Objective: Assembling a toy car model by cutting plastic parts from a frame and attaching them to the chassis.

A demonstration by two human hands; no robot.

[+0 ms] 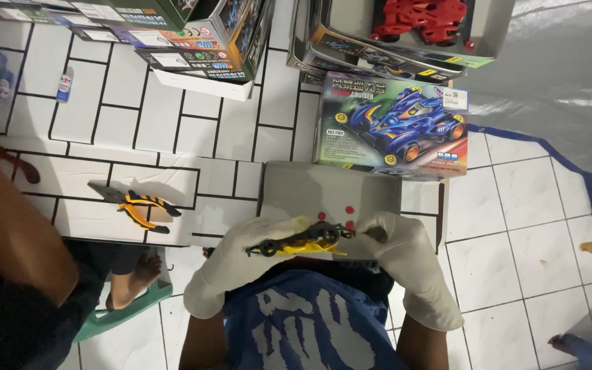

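Note:
Both my hands wear white gloves and meet over the near edge of a low table. My left hand (238, 264) grips a small toy car chassis (303, 241), yellow with black parts and wheels. My right hand (405, 257) pinches its fingers at the chassis's right end; what they hold is too small to tell. Just beyond the hands lies a grey box lid (330, 192) with a few small red parts (347, 212) on it.
A boxed blue toy racer (392, 127) stands behind the lid. Other toy car boxes (200, 34) and an open tray with a red body (423, 20) line the far edge. Yellow-handled pliers (138, 205) lie at left. Another person's arm (15, 226) and foot (131, 277) are at left.

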